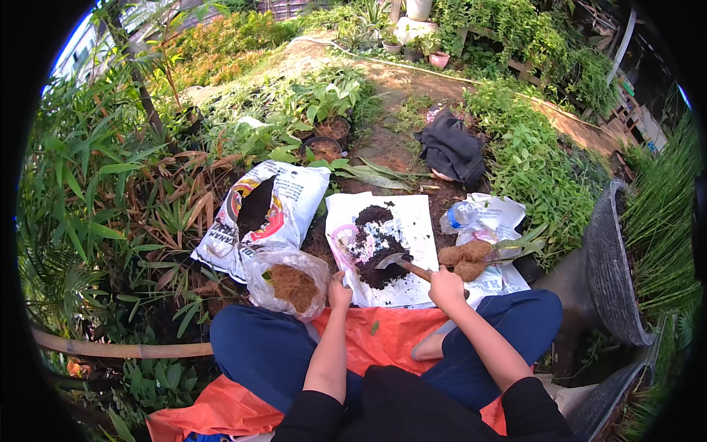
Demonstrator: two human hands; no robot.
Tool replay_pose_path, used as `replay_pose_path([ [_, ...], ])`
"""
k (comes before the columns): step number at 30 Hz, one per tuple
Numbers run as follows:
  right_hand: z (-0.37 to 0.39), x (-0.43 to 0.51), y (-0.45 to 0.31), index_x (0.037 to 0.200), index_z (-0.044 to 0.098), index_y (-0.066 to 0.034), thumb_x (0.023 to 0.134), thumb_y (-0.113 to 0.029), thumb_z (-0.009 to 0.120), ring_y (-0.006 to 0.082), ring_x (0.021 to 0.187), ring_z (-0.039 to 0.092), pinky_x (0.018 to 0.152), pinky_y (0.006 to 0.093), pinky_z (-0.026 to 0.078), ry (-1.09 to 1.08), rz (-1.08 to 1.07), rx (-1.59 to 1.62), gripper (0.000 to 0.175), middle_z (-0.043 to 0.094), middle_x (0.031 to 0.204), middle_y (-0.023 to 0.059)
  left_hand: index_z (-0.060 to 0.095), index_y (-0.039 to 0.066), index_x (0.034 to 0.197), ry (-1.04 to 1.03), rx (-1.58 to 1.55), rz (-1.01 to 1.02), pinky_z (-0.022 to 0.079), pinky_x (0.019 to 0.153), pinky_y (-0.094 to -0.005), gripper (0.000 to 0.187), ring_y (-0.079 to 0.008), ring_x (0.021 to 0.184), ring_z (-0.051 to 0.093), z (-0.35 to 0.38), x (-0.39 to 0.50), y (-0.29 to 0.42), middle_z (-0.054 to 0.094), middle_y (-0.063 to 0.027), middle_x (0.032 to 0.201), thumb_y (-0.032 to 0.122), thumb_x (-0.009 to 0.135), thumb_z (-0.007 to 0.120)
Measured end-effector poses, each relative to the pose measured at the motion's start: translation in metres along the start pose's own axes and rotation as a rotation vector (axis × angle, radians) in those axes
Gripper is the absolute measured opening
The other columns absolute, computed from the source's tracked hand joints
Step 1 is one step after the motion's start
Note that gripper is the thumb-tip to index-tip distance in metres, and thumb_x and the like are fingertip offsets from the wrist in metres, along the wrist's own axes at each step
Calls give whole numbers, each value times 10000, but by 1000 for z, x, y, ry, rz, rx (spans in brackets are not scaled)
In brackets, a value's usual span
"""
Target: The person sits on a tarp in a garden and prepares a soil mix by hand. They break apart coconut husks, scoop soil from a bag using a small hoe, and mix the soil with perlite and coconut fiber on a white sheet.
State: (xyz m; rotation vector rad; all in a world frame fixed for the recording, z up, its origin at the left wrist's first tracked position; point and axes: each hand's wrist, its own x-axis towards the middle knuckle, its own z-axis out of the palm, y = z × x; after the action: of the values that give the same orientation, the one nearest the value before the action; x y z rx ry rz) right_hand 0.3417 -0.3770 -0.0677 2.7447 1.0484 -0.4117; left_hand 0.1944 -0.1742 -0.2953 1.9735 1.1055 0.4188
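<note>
My right hand (446,287) grips the wooden handle (417,271) of a small garden hand tool. Its curved metal blade (391,261) rests in a heap of dark soil (381,271). Under the soil lies a flat white printed sack (415,221), with crumbs scattered across it. At the sack's near left edge, my left hand (339,291) holds the border with thumb and fingers. Just left of that hand is a clear plastic bag (320,276) of brown coir fibre (293,287). Behind the bag, a white printed sack of planting soil (298,201) lies torn open, dark soil showing inside.
To the right, fibre-wrapped root balls (469,259) with long leaves and a plastic bottle (459,216) lie on another white sack (505,212). Dark cloth (450,146) and potted plants (331,130) are farther off. Orange tarp (381,337) lies beneath me; a large dark planter (605,271) stands right.
</note>
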Motion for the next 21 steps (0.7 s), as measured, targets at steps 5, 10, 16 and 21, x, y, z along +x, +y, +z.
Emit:
replay_pose_path([
  [5,-2,0,5,916,671,-37,764,-95,564,299,832,660,706,383,536,23,22,-9,194,603,979,166,590,16,1091,23,-23,-31,399,968,-347,413,-287,1108,519,1,-1,-6,560,-120,1181,-10,681,549],
  [10,-1,-3,6,920,670,-39,767,-94,565,305,816,661,695,383,538,20,16,-24,194,603,969,164,591,21,1097,20,-7,6,397,973,-346,419,-283,1108,522,5,2,-10,564,-116,1182,1,680,552],
  [16,-6,-4,-1,898,674,-33,764,-95,570,297,827,662,693,381,539,-16,-43,4,180,610,954,169,590,20,1105,3,-31,10,396,977,-343,424,-283,1113,521,7,3,-13,565,-118,1186,11,683,551],
  [21,-13,-5,2,877,679,-36,762,-90,566,301,822,664,701,382,539,-18,7,-21,170,621,977,178,590,21,1106,-5,-58,-32,394,979,-343,427,-283,1116,519,6,3,-14,564,-118,1188,3,681,550],
])
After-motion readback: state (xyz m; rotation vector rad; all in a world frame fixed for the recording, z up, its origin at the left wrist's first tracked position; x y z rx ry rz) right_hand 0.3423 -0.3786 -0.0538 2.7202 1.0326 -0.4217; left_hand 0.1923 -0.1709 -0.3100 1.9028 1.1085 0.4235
